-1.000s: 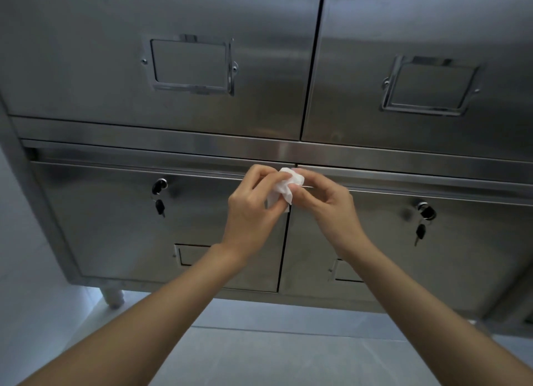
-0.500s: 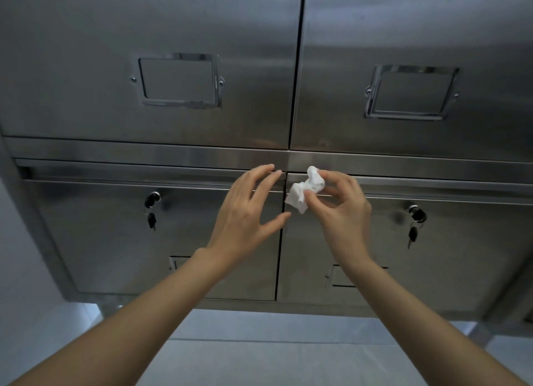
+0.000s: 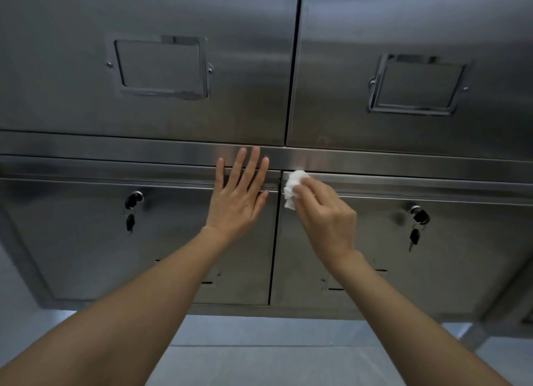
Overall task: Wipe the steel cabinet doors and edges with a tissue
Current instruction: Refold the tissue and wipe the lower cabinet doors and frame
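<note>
A steel cabinet fills the view, with two upper doors (image 3: pixel 150 103) and two lower doors (image 3: pixel 86 241) split by a horizontal steel rail (image 3: pixel 115 150). My left hand (image 3: pixel 239 195) lies flat with straight fingers against the top edge of the lower left door, fingertips reaching the rail. My right hand (image 3: pixel 323 215) pinches a crumpled white tissue (image 3: pixel 292 188) and holds it against the top left corner of the lower right door (image 3: pixel 432 255), beside the centre gap.
Keys hang from locks on the lower left door (image 3: pixel 131 209) and lower right door (image 3: pixel 418 224). Framed label holders (image 3: pixel 161 68) sit on the upper doors. Grey floor (image 3: pixel 274 356) shows under the cabinet, with a cabinet leg at the right.
My left hand let go of the tissue, opened and laid itself flat on the lower left door. My right hand kept the tissue and brought it against the lower right door's top edge.
</note>
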